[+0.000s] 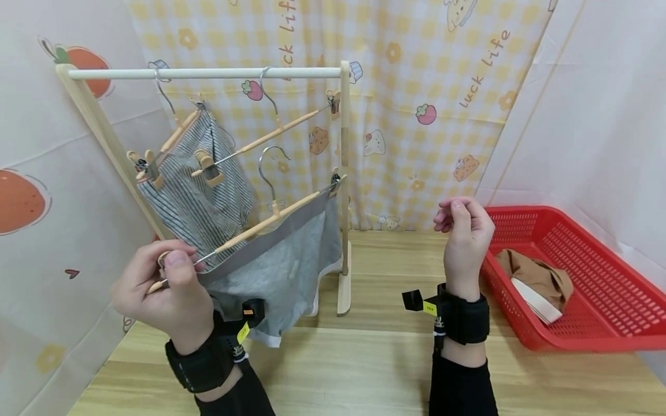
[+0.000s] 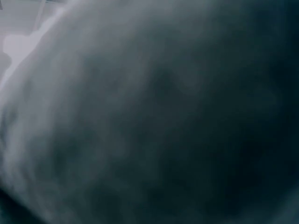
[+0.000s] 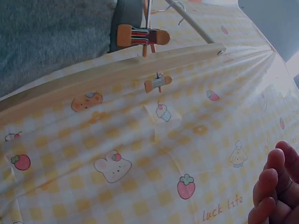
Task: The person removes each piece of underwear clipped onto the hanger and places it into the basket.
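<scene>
My left hand (image 1: 161, 289) pinches the clip at the near end of a wooden clip hanger (image 1: 250, 232). From this hanger hangs a grey garment (image 1: 281, 274), its far top corner at the other clip (image 1: 335, 180). The hanger's metal hook stands free, below the rail. Blurred grey cloth (image 2: 140, 116) fills most of the left wrist view. Off to the right, my right hand (image 1: 465, 242) is raised in the air with loosely bent fingers and holds nothing. Its fingertips (image 3: 267, 182) show at the lower right of the right wrist view.
A wooden rack with a white rail (image 1: 218, 73) carries a hanger with a striped garment (image 1: 208, 167) and a bare clip hanger (image 1: 270, 136). On the right a red basket (image 1: 520, 211) contains a brown folded cloth (image 1: 541, 277) with a white band. A patterned curtain (image 1: 406, 156) hangs behind.
</scene>
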Demonstrator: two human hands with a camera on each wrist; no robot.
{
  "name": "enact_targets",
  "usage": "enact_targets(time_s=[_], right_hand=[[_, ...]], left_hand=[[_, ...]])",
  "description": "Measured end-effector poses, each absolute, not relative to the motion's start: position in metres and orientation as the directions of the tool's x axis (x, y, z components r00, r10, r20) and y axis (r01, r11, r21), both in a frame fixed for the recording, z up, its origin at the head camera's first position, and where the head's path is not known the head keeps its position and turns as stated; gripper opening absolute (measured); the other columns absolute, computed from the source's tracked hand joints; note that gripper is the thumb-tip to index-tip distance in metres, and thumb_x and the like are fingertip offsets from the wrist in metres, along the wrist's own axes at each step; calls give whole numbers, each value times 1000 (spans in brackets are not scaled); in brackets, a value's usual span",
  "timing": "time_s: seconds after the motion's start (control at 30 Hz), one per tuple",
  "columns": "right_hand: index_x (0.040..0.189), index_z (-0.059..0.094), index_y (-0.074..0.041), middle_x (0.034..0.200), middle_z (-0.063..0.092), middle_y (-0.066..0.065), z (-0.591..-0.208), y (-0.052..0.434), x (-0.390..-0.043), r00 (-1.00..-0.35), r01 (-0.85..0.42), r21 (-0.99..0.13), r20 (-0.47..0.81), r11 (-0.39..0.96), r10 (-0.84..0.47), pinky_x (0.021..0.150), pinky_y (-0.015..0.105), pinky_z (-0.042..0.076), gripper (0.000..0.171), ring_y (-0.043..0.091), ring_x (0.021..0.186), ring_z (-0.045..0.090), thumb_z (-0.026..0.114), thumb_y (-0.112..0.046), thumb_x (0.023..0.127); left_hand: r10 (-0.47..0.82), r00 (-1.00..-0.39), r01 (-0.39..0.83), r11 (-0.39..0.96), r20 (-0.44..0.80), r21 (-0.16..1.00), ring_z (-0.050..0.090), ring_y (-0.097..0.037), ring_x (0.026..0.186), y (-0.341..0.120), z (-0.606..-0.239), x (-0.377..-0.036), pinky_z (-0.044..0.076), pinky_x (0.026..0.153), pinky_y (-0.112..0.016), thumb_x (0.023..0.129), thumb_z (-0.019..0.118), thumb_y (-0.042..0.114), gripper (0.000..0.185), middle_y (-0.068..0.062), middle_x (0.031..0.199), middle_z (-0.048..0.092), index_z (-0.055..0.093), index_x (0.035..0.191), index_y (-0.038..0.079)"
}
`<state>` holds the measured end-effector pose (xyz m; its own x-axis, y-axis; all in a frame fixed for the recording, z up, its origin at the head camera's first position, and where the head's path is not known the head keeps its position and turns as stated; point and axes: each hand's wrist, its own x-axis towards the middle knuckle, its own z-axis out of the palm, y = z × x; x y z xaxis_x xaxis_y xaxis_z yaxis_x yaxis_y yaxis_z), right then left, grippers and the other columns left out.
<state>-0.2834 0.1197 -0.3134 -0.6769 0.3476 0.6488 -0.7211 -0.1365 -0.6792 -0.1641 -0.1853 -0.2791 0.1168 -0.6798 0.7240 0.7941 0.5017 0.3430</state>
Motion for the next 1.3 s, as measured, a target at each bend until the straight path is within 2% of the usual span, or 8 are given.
enact_targets(time_s=[0.17,0.3,0.5,0.57,0.67,0.83,1.1,1.3], right_hand=[[82,64,6,67,60,6,-313,119,-283,-679,-719,-684,656,-122,330,55,22,47,28,16,58,54,48,-7,100],[85,67,4,71,62,6,-314,119,-281,-689,-712,-698,672,-80,271,59,24,46,27,17,62,56,48,-9,101],[124,62,5,119,65,12,-315,120,-276,-696,-713,-696,717,-87,-35,83,31,45,33,25,107,57,44,-11,102],[132,58,3,126,62,15,-315,120,-276,-686,-708,-696,718,-118,-119,89,31,45,37,26,113,55,43,-12,103],[128,62,2,113,68,14,-314,121,-276,-675,-703,-698,715,-135,-181,91,31,45,35,24,107,61,42,-15,105],[108,66,9,90,70,9,-313,123,-271,-648,-728,-669,743,-148,-169,86,30,44,34,20,89,64,44,-16,105],[93,67,12,84,69,12,-313,134,-263,-636,-717,-631,766,-296,-92,73,27,49,31,20,78,66,55,-15,102],[89,67,12,81,69,13,-309,136,-264,-629,-674,-592,773,-443,-76,65,27,51,29,21,73,66,60,-14,97]], left_hand=[[-690,94,799,483,718,359,47,1,41,-184,-280,-163,42,47,-10,71,66,24,45,3,51,57,54,53,-15],[-687,25,814,436,726,384,45,-1,39,-183,-285,-167,42,44,-12,72,57,19,38,2,51,56,53,53,-14],[-679,-150,887,229,719,401,46,-7,38,-181,-292,-181,41,40,-15,74,53,14,34,-5,51,56,53,55,-14],[-663,-202,900,165,721,404,46,-8,38,-179,-293,-185,41,39,-17,76,54,15,35,-7,52,55,53,56,-14],[-632,-262,906,100,730,412,46,-10,40,-174,-293,-191,40,39,-19,78,55,17,35,-8,53,55,54,58,-12],[-597,-332,890,59,730,453,48,-11,43,-166,-293,-196,40,38,-19,81,54,18,34,-8,56,55,56,61,-9],[-460,-418,807,209,784,552,47,-11,44,-170,-297,-200,38,38,-20,88,52,27,44,-8,56,54,61,65,-9],[-310,-493,776,266,813,572,47,-10,46,-180,-298,-203,37,41,-21,93,59,55,63,-5,57,54,61,65,-1]])
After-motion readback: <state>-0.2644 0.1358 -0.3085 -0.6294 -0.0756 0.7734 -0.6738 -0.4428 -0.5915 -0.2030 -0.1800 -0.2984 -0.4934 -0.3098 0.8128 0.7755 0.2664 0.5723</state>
